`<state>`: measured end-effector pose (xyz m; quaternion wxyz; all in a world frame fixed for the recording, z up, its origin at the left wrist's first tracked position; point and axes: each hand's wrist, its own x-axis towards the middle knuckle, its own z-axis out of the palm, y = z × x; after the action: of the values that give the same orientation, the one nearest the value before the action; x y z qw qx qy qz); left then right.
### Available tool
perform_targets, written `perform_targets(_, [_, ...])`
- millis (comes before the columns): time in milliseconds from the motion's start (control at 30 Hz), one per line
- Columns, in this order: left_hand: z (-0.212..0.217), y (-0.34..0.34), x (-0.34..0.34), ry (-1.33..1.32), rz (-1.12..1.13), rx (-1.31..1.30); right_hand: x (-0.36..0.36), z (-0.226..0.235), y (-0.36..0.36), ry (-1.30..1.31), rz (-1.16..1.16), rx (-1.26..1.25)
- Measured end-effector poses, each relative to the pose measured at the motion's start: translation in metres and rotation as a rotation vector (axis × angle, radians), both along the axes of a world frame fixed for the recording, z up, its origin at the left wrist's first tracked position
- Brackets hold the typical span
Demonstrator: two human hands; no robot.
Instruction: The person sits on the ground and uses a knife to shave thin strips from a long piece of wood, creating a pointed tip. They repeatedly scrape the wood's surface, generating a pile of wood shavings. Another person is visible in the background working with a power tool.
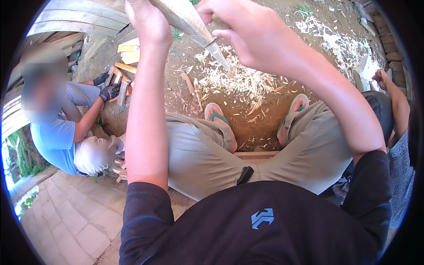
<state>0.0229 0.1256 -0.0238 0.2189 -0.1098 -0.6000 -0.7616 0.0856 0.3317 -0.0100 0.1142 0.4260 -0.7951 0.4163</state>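
Observation:
A pale, pointed piece of wood [187, 24] slants down from the top edge, its tapered tip out over the ground. My left hand [149, 21] is closed on its upper end, though the top of the picture cuts off most of the fingers. My right hand [251, 33] grips a knife, whose handle is mostly covered by the fingers. The short metal knife blade [212, 43] lies across the wood close to the tapered end.
Curled wood shavings [247, 81] litter the dirt between my sandalled feet, with another heap [338, 42] at the far right. At left a gloved person [55, 119] sits handling wood pieces [121, 84]. Another person's arm [397, 101] shows close on my right.

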Motion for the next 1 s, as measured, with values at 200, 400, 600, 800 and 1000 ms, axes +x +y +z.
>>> perform_targets(200, [-0.006, -0.004, -0.006, 0.103, 0.016, 0.031, 0.0, 0.009, 0.001, 0.069, 0.008, 0.02])
perform_targets(400, [-0.003, 0.001, -0.001, 0.09, 0.01, 0.035, 0.005, -0.003, -0.002, 0.047, -0.009, 0.06])
perform_targets(600, [-0.002, -0.008, -0.003, 0.095, 0.004, 0.025, -0.004, -0.014, -0.012, 0.154, 0.057, -0.026])
perform_targets(800, [0.003, -0.004, 0.004, 0.048, 0.032, 0.026, -0.008, 0.0, -0.015, 0.126, 0.048, 0.011])
perform_targets(1000, [0.001, -0.002, 0.002, 0.089, 0.003, -0.004, -0.009, -0.002, -0.018, 0.092, -0.001, -0.04])
